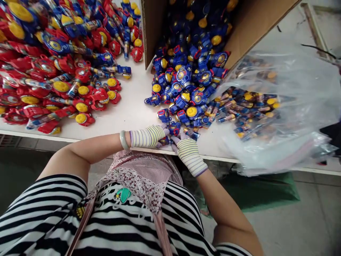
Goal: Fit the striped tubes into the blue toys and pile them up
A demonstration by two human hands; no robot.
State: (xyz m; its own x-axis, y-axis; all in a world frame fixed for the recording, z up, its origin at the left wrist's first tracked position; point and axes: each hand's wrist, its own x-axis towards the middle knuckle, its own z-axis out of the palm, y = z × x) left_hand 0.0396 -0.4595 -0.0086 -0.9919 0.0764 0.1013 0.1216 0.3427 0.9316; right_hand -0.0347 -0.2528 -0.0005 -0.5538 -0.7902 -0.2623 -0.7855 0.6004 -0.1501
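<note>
And here, right at the near edge of the counter (pixel 130 115), the two gloved hands meet! The left hand (pixel 148 137) has thumb and fingers bent in about a small blue toy (pixel 165 141), with hardly any gap showing. Across from it, the right hand (pixel 188 153) angles its fingers to the piece's other side; whether they grip or merely steady it, I cannot tell. Holding it low against the edge probably gives both hands support. Just beyond, the cardboard box (pixel 257 30) gapes toward the person, its blue toys (pixel 183 76) spilling out, presumably so they lie within easy reach. Over on the left, a heap of mostly red toys (pixel 45 67) sits apart, perhaps to avoid mixing; on the right, small tubes (pixel 239 110) lie partly under a clear plastic bag (pixel 298 78).
</note>
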